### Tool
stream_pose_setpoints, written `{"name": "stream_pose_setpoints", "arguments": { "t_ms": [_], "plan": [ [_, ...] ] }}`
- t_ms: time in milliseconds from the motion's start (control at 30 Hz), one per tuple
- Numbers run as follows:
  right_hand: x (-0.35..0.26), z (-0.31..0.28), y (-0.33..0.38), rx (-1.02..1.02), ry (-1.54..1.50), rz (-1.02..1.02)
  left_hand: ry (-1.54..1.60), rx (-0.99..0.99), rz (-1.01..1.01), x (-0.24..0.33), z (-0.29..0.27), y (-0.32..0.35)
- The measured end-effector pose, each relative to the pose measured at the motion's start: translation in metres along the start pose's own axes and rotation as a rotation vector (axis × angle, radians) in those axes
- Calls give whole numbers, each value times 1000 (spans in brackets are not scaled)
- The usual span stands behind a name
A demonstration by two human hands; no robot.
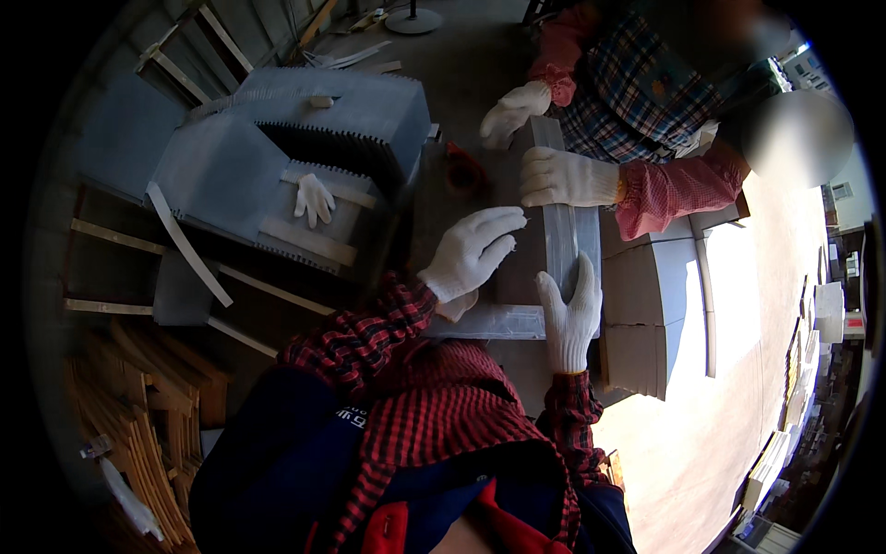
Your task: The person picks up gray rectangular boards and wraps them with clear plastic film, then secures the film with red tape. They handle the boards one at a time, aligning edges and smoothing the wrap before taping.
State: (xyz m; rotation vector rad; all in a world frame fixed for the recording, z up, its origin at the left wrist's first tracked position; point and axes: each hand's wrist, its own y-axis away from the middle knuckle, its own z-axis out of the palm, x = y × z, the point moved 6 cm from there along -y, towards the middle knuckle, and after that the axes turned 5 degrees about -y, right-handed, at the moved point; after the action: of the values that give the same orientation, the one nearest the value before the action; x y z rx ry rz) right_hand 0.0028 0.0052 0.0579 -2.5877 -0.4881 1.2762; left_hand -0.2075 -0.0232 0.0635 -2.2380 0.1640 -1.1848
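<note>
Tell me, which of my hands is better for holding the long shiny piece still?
Probably your right hand: it is spread open at the nearer part of the long shiny piece. Your left hand is off to the left, with a gap showing between them in this view.

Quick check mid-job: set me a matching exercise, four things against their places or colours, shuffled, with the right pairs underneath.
1. Right hand
2. Loose white glove
3. Brown boards
4. Co-worker's sleeve

A. Lying on stacked grey panels
B. Pinkish-red check
C. At the near end of the long shiny package
D. Lower left of the picture

Pairs: 1-C; 2-A; 3-D; 4-B
</note>
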Motion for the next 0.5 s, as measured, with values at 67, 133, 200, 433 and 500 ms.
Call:
{"name": "stream_pose_setpoints", "arguments": {
  "t_ms": [67,133,200,433,500],
  "plan": [
    [19,-4,10,21,-359,134,26,-31,230,35,-14,-33],
    [49,7,23,211,-785,580,50,-137,367,56,-7,-58],
    [63,27,38,364,-1042,950,73,-221,498,70,10,-77],
    [61,96,10,721,-1810,903,-156,-779,497,61,106,-88],
    [55,105,12,751,-1774,902,-194,-708,586,72,92,-87]
  ]
}}
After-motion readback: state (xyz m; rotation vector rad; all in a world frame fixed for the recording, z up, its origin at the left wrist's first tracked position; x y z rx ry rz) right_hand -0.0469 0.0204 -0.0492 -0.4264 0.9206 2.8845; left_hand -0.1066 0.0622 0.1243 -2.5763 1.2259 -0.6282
